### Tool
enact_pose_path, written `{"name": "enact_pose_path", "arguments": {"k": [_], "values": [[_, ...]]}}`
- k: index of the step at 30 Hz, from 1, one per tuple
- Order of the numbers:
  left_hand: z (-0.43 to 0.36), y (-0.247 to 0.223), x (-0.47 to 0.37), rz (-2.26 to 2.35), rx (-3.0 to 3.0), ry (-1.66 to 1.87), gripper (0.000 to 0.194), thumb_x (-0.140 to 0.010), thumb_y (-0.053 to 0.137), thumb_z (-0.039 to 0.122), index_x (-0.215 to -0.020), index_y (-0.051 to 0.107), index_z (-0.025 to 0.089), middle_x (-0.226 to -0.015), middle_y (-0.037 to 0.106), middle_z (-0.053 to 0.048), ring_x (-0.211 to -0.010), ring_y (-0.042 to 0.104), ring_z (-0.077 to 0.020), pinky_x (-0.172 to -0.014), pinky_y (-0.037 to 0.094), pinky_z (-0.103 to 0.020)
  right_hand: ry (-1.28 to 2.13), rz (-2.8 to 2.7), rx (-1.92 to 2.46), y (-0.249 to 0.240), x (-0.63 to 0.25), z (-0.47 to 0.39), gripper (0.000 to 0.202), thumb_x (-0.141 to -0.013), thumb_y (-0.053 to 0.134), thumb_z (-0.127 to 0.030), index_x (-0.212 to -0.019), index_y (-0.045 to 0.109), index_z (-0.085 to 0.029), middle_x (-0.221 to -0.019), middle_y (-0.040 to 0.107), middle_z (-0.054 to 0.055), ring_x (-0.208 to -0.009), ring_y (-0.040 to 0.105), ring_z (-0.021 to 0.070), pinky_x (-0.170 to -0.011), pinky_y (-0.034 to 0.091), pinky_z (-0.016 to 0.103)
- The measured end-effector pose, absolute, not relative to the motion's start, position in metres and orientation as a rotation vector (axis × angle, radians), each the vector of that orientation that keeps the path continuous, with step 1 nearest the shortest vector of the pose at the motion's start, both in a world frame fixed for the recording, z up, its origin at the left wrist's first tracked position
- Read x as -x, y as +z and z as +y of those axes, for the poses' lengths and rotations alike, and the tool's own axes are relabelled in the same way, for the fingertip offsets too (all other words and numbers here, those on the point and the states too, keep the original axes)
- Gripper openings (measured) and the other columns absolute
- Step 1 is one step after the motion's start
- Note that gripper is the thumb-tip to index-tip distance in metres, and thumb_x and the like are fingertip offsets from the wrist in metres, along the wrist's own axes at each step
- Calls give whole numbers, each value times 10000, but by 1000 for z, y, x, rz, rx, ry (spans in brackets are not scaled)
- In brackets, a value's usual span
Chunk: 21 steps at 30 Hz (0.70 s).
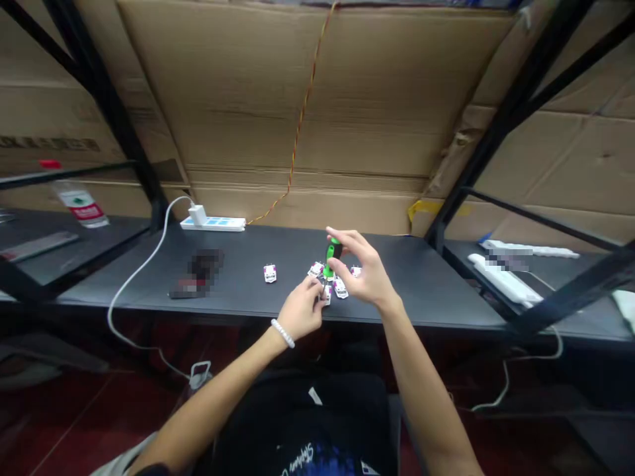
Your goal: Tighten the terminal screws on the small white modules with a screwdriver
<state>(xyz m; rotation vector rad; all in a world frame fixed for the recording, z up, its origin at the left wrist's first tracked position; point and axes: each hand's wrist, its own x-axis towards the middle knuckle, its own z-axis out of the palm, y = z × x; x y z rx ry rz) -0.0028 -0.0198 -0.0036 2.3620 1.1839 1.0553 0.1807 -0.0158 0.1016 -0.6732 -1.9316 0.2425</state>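
Near the front edge of the dark table, my left hand [303, 307] pinches a small white and purple part [327, 295] against the tabletop. My right hand [364, 266] curls round the green and black handle of a screwdriver [331, 256], which stands nearly upright. Its shaft points down at the part in my left fingers; the exact contact of the tip is too small to make out. Several like parts lie close by, among them one [340, 287] just right of the shaft and one [316, 269] behind my left fingers. Another white and purple part [270, 273] lies apart to the left.
A white power strip [213, 224] with a plugged-in charger sits at the table's back left, its cable trailing over the front edge. A blurred dark object [201, 272] lies left. Black metal posts [461, 178] flank the table [426, 291]; cardboard [367, 112] backs it.
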Motion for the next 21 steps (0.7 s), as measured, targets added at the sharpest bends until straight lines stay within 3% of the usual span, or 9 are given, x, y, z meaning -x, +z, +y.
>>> {"name": "enact_pose_path", "arguments": {"k": [3, 7, 12, 16, 18, 21], "values": [[-20, -2, 3, 1172, -2369, 1038, 157, -868, 623, 43, -870, 605, 199, -1078, 630, -76, -966, 662, -223, -945, 577, -379, 355, -1958, 617, 102, -182, -17, 532, -1034, 561, -264, -1562, 522, -319, -1422, 672, 102, -1227, 682, 256, -1029, 591, 453], [-20, -1, 4, 1184, -2385, 1050, 149, -874, 627, 58, -861, 593, 202, -1066, 623, -76, -970, 660, -234, -939, 576, -388, 186, -1915, 676, 105, -181, -17, 432, -940, 753, -342, -1368, 700, -309, -1147, 724, 73, -945, 693, 217, -880, 622, 411], [-20, 0, 3, 1182, -2369, 1039, 151, -870, 630, 51, -863, 599, 198, -1078, 627, -77, -963, 663, -230, -926, 576, -380, 268, -1938, 631, 105, -179, -17, 482, -1014, 619, -271, -1494, 598, -307, -1325, 688, 100, -1153, 684, 246, -998, 594, 444], [-21, 1, 3, 1211, -2374, 1020, 139, -875, 635, 63, -858, 601, 197, -1085, 630, -78, -969, 660, -235, -933, 575, -386, 163, -1874, 710, 101, -178, -14, 432, -944, 748, -324, -1373, 701, -297, -1048, 694, 54, -833, 663, 195, -803, 627, 395], [-21, 0, 3, 1208, -2377, 1029, 152, -869, 633, 53, -860, 600, 201, -1069, 626, -71, -955, 656, -225, -921, 576, -372, 79, -1869, 723, 101, -177, -14, 482, -921, 778, -360, -1391, 694, -298, -1138, 661, 74, -849, 663, 193, -810, 633, 405], [-21, -1, 3, 1204, -2382, 1045, 167, -866, 630, 41, -860, 604, 205, -1059, 625, -67, -952, 657, -219, -911, 577, -361, 119, -1928, 633, 101, -176, -15, 487, -995, 670, -316, -1480, 623, -315, -1387, 627, 112, -1128, 688, 248, -1004, 604, 458]]}}
